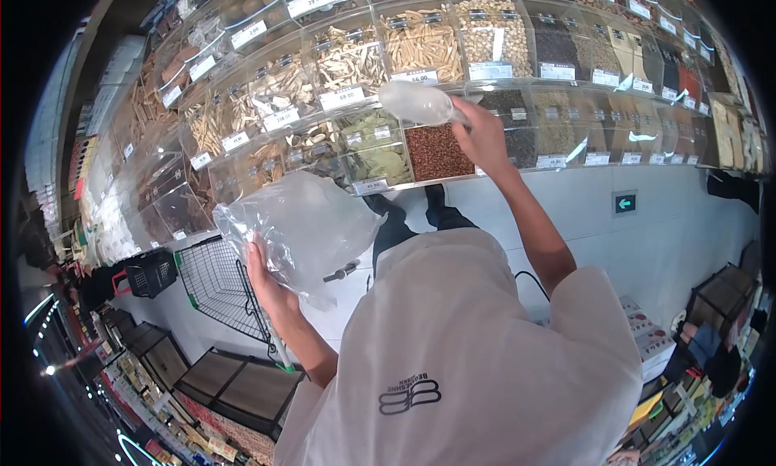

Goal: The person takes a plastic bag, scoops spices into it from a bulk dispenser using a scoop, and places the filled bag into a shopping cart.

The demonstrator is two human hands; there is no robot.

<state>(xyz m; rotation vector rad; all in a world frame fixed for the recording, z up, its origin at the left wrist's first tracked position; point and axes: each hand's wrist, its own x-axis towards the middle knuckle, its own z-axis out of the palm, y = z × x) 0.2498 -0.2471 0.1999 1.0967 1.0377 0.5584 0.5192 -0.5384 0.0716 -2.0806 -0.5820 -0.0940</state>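
My right hand is closed on the handle of a pale translucent scoop. The scoop is over the near row of bins, above a bin of small red-brown pieces; whether it holds anything is hard to tell. In my left hand is a clear plastic bag, puffed out in front of the bins. Beside the red-brown bin is a bin of flat green pieces.
Rows of clear bins with price tags stretch across the front. A wire shopping cart stands at the left, next to a black basket. Boxes lie at the right. A green arrow sign marks the floor.
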